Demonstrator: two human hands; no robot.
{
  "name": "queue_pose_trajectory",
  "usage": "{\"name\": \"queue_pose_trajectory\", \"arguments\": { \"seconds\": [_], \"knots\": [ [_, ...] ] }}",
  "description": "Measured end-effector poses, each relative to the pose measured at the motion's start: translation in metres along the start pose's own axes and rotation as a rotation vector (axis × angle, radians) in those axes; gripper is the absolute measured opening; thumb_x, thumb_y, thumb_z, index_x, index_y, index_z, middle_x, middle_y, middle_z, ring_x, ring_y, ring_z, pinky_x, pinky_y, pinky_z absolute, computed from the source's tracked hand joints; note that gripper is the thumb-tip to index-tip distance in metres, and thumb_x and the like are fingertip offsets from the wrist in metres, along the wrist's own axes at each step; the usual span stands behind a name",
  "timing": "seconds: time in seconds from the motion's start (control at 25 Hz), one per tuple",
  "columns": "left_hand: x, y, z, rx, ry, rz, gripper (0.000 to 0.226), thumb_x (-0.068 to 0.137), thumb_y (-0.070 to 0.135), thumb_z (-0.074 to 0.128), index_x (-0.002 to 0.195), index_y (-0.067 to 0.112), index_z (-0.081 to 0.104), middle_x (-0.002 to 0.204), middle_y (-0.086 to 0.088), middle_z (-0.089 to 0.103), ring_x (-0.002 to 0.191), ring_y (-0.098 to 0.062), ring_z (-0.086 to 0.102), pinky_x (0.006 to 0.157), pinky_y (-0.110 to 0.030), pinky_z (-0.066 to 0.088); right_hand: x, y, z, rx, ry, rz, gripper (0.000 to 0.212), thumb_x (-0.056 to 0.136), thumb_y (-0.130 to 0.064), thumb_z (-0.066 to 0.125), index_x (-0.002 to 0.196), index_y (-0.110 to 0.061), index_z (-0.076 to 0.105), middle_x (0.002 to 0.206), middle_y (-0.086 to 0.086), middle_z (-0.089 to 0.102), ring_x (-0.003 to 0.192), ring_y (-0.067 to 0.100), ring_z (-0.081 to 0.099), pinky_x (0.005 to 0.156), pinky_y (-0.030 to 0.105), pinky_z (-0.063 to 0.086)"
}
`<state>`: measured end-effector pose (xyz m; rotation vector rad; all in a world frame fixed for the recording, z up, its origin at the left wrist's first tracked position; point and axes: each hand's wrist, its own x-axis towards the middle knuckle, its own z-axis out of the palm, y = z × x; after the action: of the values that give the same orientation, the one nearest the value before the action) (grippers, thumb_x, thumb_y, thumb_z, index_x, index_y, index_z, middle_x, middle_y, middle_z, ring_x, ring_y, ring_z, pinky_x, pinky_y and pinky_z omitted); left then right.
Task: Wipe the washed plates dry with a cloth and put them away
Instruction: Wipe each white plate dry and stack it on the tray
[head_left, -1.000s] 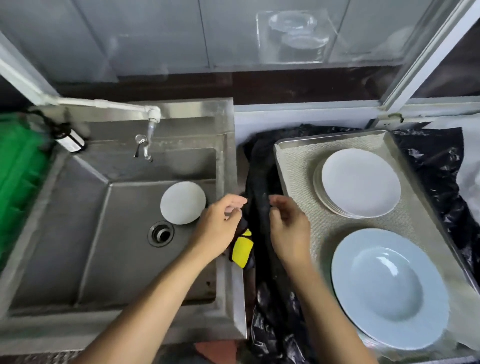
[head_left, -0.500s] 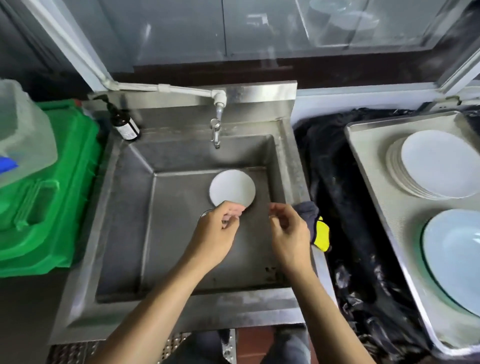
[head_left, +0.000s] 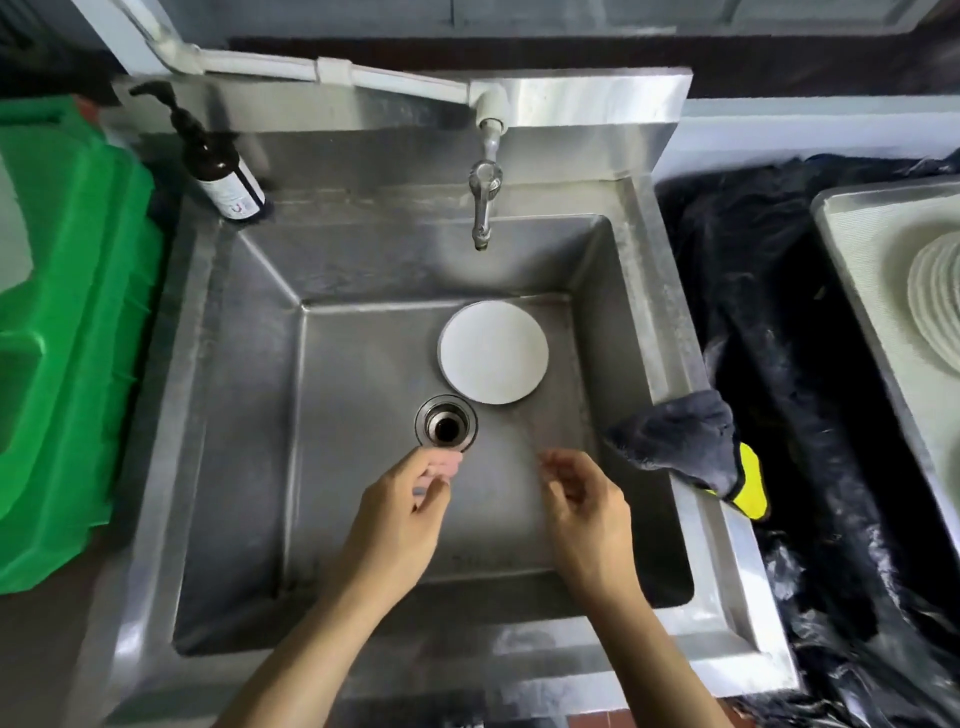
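Now I see both hands, left (head_left: 402, 512) and right (head_left: 587, 512), loosely curled, holding nothing above bare sink (head_left: 249, 426) floor; plate (head_left: 493, 358) flat near back wall; cloth (head_left: 685, 441) draped over right rim.

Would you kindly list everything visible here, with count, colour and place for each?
Sink: one, steel, centre.
Tap: one, metal, over the back of the basin.
Drain: one, metal, basin floor.
Small plate: one, white, basin floor behind the drain.
Cloth: one, grey with yellow edge, draped on the sink's right rim.
Pump bottle: one, dark brown, back left ledge.
Crate: one, green, left of sink.
Plastic sheet: one, black, right of sink.
Tray: one, metal, far right.
Stacked plates: several, white, on the tray.
Left hand: empty, above basin.
Right hand: empty, above basin.
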<state>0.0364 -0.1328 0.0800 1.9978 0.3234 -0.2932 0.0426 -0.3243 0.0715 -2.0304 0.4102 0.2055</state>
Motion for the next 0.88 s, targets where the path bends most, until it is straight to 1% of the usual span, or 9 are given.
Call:
{"name": "queue_pose_trajectory", "arguments": {
  "seconds": [0.2, 0.32, 0.44, 0.52, 0.64, 0.68, 0.76, 0.84, 0.88],
  "knots": [
    [0.063, -0.048, 0.022, -0.016, 0.053, -0.044, 0.034, 0.097, 0.008, 0.055, 0.104, 0.038, 0.068, 0.1, 0.029, 0.07, 0.097, 0.005, 0.065, 0.079, -0.006, 0.046, 0.073, 0.041, 0.037, -0.013, -0.001, 0.055, 0.03, 0.091, -0.004, 0.061, 0.099, -0.032, 0.069, 0.089, -0.018, 0.072, 0.082, -0.004, 0.065, 0.068, 0.007, 0.045],
    [0.106, -0.074, 0.036, -0.014, 0.092, -0.044, 0.035, 0.096, 0.005, 0.056, 0.103, 0.038, 0.067, 0.101, 0.027, 0.07, 0.097, 0.004, 0.066, 0.079, -0.005, 0.045, 0.121, 0.067, 0.065, -0.008, -0.014, 0.089, 0.027, 0.093, -0.008, 0.059, 0.107, -0.027, 0.072, 0.093, -0.019, 0.072, 0.084, -0.003, 0.065, 0.076, 0.019, 0.051],
    [0.148, -0.095, 0.051, 0.006, 0.111, -0.041, 0.034, 0.096, 0.004, 0.055, 0.106, 0.035, 0.066, 0.107, 0.019, 0.07, 0.099, 0.002, 0.066, 0.083, -0.01, 0.047, 0.167, 0.09, 0.09, 0.052, 0.023, 0.121, 0.028, 0.095, -0.01, 0.058, 0.116, -0.023, 0.071, 0.094, -0.018, 0.07, 0.086, -0.011, 0.062, 0.072, 0.007, 0.046],
    [0.174, -0.109, 0.061, 0.029, 0.111, -0.047, 0.031, 0.096, 0.006, 0.054, 0.112, 0.03, 0.066, 0.112, 0.018, 0.068, 0.103, 0.001, 0.064, 0.086, -0.011, 0.047, 0.196, 0.103, 0.106, 0.104, 0.099, 0.139, 0.03, 0.095, -0.008, 0.058, 0.12, -0.021, 0.069, 0.094, -0.014, 0.068, 0.082, -0.01, 0.062, 0.07, 0.005, 0.045],
    [0.21, -0.121, 0.072, 0.038, 0.105, -0.092, 0.035, 0.097, 0.007, 0.053, 0.126, 0.024, 0.061, 0.124, 0.012, 0.064, 0.109, -0.004, 0.062, 0.083, -0.001, 0.041, 0.232, 0.116, 0.123, 0.113, 0.251, 0.184, 0.036, 0.095, -0.011, 0.058, 0.129, -0.019, 0.065, 0.103, -0.001, 0.067, 0.087, 0.007, 0.062, 0.082, 0.025, 0.05],
    [0.22, -0.123, 0.075, 0.044, 0.098, -0.115, 0.038, 0.097, 0.009, 0.053, 0.132, 0.023, 0.058, 0.13, 0.009, 0.061, 0.111, -0.006, 0.061, 0.084, -0.003, 0.04, 0.242, 0.12, 0.127, 0.113, 0.291, 0.203, 0.039, 0.095, -0.012, 0.059, 0.133, -0.018, 0.063, 0.108, 0.003, 0.066, 0.091, 0.014, 0.062, 0.084, 0.028, 0.049],
    [0.239, -0.126, 0.08, 0.09, 0.079, -0.169, 0.046, 0.097, 0.016, 0.053, 0.141, 0.025, 0.048, 0.14, 0.006, 0.053, 0.116, -0.011, 0.057, 0.094, -0.021, 0.044, 0.26, 0.129, 0.133, 0.126, 0.341, 0.243, 0.041, 0.096, -0.012, 0.06, 0.136, -0.014, 0.061, 0.115, 0.009, 0.065, 0.098, 0.021, 0.062, 0.084, 0.026, 0.044],
    [0.253, -0.127, 0.084, 0.137, 0.056, -0.222, 0.052, 0.096, 0.023, 0.054, 0.145, 0.027, 0.041, 0.144, 0.003, 0.049, 0.122, -0.018, 0.055, 0.102, -0.039, 0.048, 0.271, 0.136, 0.135, 0.144, 0.35, 0.264, 0.031, 0.096, -0.01, 0.059, 0.127, -0.012, 0.065, 0.115, 0.012, 0.066, 0.103, 0.025, 0.064, 0.084, 0.027, 0.045],
    [0.257, -0.127, 0.086, 0.142, 0.043, -0.247, 0.053, 0.095, 0.025, 0.054, 0.146, 0.027, 0.04, 0.142, 0.002, 0.051, 0.122, -0.02, 0.056, 0.1, -0.044, 0.05, 0.275, 0.139, 0.135, 0.134, 0.34, 0.259, 0.023, 0.096, -0.01, 0.06, 0.118, -0.013, 0.068, 0.113, 0.012, 0.067, 0.103, 0.027, 0.065, 0.085, 0.029, 0.048]
  ]
}}
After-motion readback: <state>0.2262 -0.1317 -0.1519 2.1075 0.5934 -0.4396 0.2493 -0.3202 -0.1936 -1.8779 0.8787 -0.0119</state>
